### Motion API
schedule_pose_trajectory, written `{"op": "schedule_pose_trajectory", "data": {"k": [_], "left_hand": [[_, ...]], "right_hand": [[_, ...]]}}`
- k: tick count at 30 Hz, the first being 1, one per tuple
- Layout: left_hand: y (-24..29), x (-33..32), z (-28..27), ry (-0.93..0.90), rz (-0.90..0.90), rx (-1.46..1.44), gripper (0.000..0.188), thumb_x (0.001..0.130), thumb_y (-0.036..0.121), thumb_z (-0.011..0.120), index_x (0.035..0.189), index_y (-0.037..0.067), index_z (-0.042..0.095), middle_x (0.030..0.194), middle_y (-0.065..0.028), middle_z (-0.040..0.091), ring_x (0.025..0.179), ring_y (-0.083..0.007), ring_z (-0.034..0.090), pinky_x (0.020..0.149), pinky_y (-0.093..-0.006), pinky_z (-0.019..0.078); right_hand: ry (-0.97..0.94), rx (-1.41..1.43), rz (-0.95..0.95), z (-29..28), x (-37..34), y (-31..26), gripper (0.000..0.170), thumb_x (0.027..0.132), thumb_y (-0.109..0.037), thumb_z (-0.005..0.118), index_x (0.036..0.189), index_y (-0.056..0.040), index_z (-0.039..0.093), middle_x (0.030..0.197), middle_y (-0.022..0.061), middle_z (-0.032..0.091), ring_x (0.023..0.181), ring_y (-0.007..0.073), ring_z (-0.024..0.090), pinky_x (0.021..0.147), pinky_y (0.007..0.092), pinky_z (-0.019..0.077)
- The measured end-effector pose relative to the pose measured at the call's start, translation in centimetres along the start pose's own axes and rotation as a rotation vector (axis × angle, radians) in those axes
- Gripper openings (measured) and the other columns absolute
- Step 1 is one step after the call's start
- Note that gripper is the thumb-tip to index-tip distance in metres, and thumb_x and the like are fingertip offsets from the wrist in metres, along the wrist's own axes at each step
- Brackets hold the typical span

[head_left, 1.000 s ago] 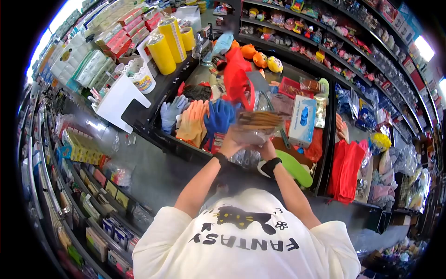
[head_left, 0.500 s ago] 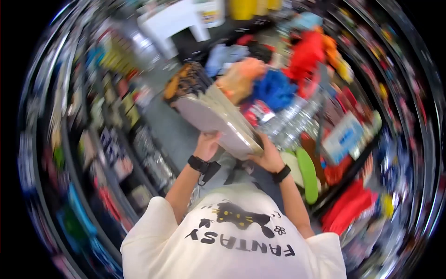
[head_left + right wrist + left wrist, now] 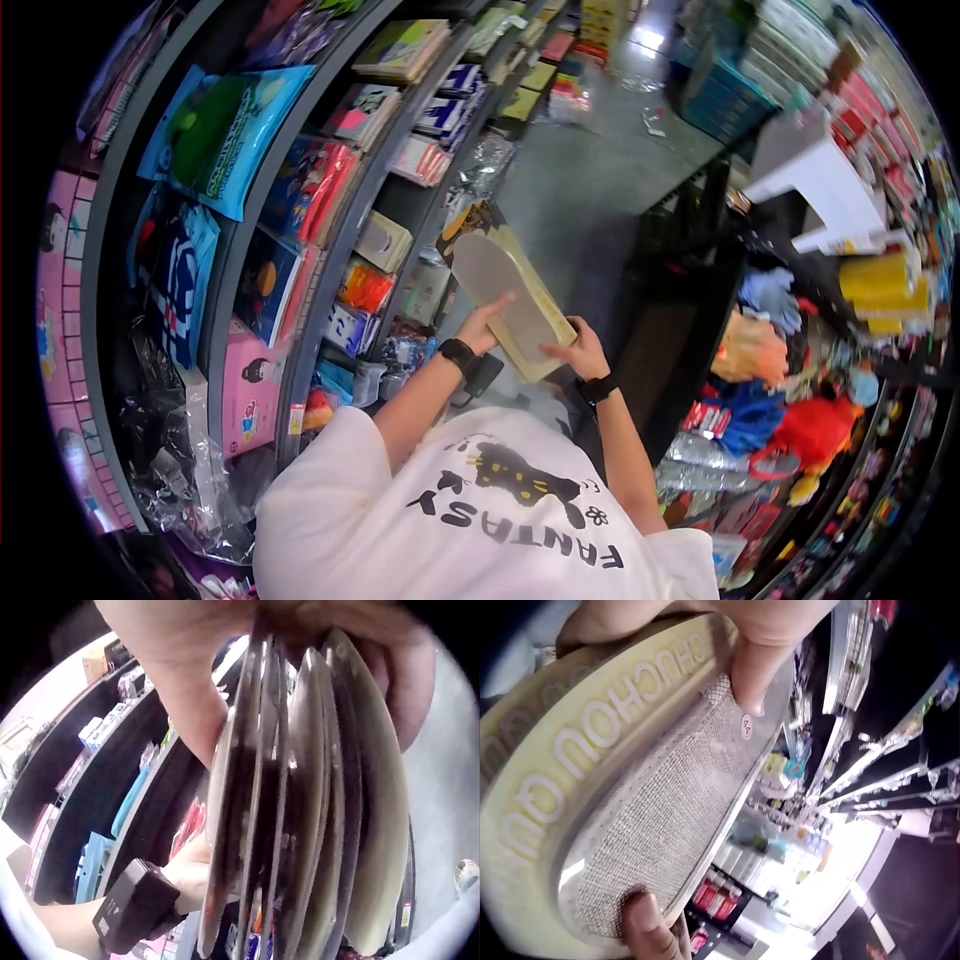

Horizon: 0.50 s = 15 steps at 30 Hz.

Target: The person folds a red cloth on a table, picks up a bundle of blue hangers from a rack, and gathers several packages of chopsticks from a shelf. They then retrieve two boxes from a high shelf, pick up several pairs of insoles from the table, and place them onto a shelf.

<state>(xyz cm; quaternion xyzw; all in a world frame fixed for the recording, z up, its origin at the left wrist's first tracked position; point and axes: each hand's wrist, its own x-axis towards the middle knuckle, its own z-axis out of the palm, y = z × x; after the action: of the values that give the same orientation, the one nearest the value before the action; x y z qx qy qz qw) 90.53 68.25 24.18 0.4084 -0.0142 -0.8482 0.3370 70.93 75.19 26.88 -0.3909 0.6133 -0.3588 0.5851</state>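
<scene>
A stack of shoe insoles [image 3: 505, 275] in clear plastic is held between both hands in front of the body. The top insole has a grey woven surface with a small 44 label, and the lettered edge [image 3: 592, 731] is pale yellow. My left hand [image 3: 480, 328] grips one side, thumb on the upper face. My right hand [image 3: 582, 350] grips the near end, its thumb also on top. From the right wrist view, several insole layers [image 3: 307, 802] show edge-on, with right-hand fingers [image 3: 409, 697] around them. The far end has a dark and orange pattern.
On the left rise tall shelves [image 3: 340, 160] of packaged goods, with a pink box [image 3: 250, 390] low down. To the right stands a black display bin [image 3: 680, 340] holding blue gloves [image 3: 755, 415] and red fabric [image 3: 815, 435]. Grey floor [image 3: 570, 190] runs between them.
The stack has gone from over the display bin to the aisle beside the shelves, as the person turned left. Both hands kept hold of it, and its broad face turned upward.
</scene>
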Motion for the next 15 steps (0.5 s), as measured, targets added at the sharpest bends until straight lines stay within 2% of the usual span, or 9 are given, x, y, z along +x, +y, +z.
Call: {"op": "schedule_pose_trajectory", "data": {"k": [3,6,8,11,13,15], "left_hand": [[4.1,1.9,-2.7,0.053,0.06,-0.118,0.033,0.076,0.015,0.062,0.106,0.006,0.05,0.103,-0.0051,0.052,0.097,-0.0196,0.049,0.085,-0.0356,0.0392],[9.2,3.9,-4.9,0.058,0.129,-0.166,0.035,0.076,0.015,0.063,0.107,0.006,0.05,0.104,-0.0057,0.052,0.099,-0.0196,0.048,0.085,-0.0356,0.0392],[11.8,4.6,-5.9,0.091,0.191,-0.173,0.037,0.076,0.017,0.063,0.109,0.005,0.049,0.104,-0.0057,0.053,0.098,-0.0198,0.049,0.084,-0.0352,0.0404],[15.3,5.5,-6.1,0.2,0.371,-0.035,0.04,0.08,0.026,0.058,0.112,0.007,0.044,0.107,-0.0075,0.05,0.101,-0.0229,0.048,0.088,-0.0387,0.0383],[17.3,6.3,-6.5,0.258,0.344,-0.064,0.043,0.079,0.027,0.059,0.114,0.008,0.043,0.105,-0.0079,0.051,0.099,-0.023,0.049,0.085,-0.0397,0.0407],[18.9,7.0,-6.8,0.338,0.302,-0.099,0.046,0.078,0.028,0.06,0.114,0.007,0.043,0.105,-0.0078,0.051,0.097,-0.0232,0.05,0.083,-0.0406,0.042]], "right_hand": [[-0.127,-0.13,0.085,2.2,5.9,-3.4,0.057,0.057,-0.017,0.073,0.103,0.0057,0.047,0.089,0.0087,0.055,0.082,0.0164,0.052,0.074,0.0259,0.0412],[-0.21,-0.11,0.013,5.0,12.5,-4.2,0.062,0.055,-0.021,0.074,0.103,0.007,0.047,0.089,0.0141,0.057,0.083,0.0193,0.055,0.074,0.0278,0.0428],[-0.29,-0.092,0.044,6.4,16.0,-5.3,0.061,0.055,-0.022,0.073,0.103,0.0068,0.047,0.09,0.0142,0.057,0.083,0.0196,0.055,0.074,0.0279,0.0428],[-0.389,-0.084,0.103,8.9,21.1,-5.9,0.061,0.057,-0.023,0.073,0.104,0.0062,0.048,0.089,0.0136,0.057,0.082,0.02,0.055,0.073,0.0281,0.0429],[-0.464,-0.043,0.214,9.8,23.2,-7.1,0.062,0.057,-0.024,0.073,0.105,0.0058,0.047,0.09,0.0137,0.057,0.081,0.0201,0.056,0.073,0.0282,0.0429],[-0.474,-0.046,0.194,10.8,25.2,-7.4,0.064,0.057,-0.025,0.073,0.107,0.0069,0.046,0.09,0.0148,0.057,0.08,0.0206,0.056,0.074,0.0283,0.0429]]}}
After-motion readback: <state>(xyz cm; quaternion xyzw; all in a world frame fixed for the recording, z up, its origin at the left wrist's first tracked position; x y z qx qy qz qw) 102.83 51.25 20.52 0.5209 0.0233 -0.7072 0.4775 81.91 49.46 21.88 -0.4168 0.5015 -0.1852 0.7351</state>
